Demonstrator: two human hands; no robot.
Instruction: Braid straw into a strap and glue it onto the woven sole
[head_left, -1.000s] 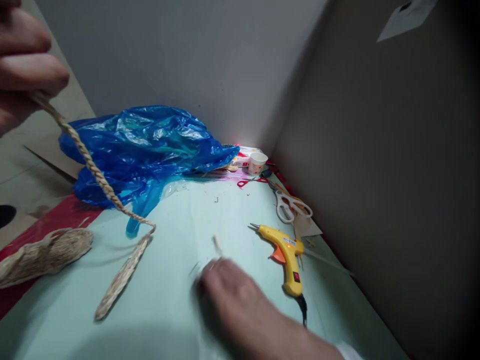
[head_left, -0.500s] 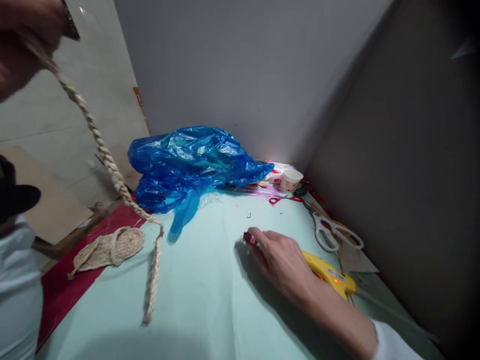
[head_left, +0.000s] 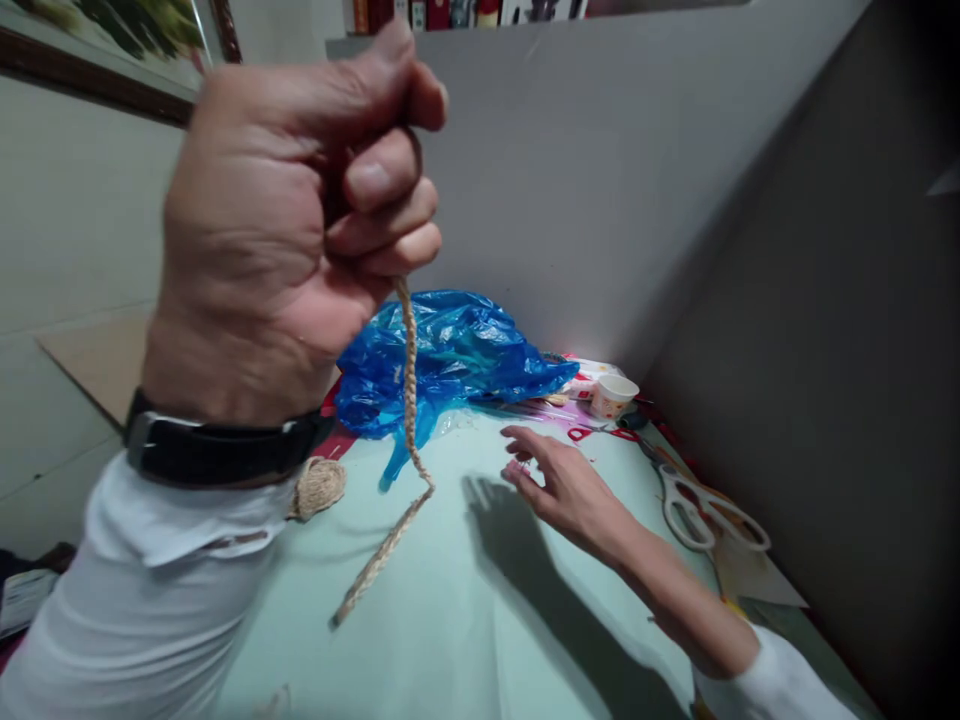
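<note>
My left hand (head_left: 292, 190) is raised close to the camera, its fingers closed in a fist around a braided straw-coloured cord (head_left: 410, 385). The cord hangs below the fist, bends sharply near the tabletop, and its lower end slants towards me at left. My right hand (head_left: 574, 490) is held over the table, casting a shadow. Its index finger is stretched out, and a small reddish-pink thing (head_left: 519, 467) shows at the thumb and fingers, too small and blurred to name. Partly behind my left wrist lies a wound bundle of similar cord (head_left: 321, 487).
A crumpled blue plastic bag (head_left: 465, 350) lies at the back against the grey panel. Right of it stand a paper cup (head_left: 613, 397) and red-handled scissors (head_left: 581, 434). White-handled scissors (head_left: 694, 520) lie along the right side. A yellow glue gun is mostly hidden by my right arm.
My left hand has come from the upper left into the centre, swinging the cord rightward. My right hand has lifted and its index finger has straightened. The camera view has shifted.
</note>
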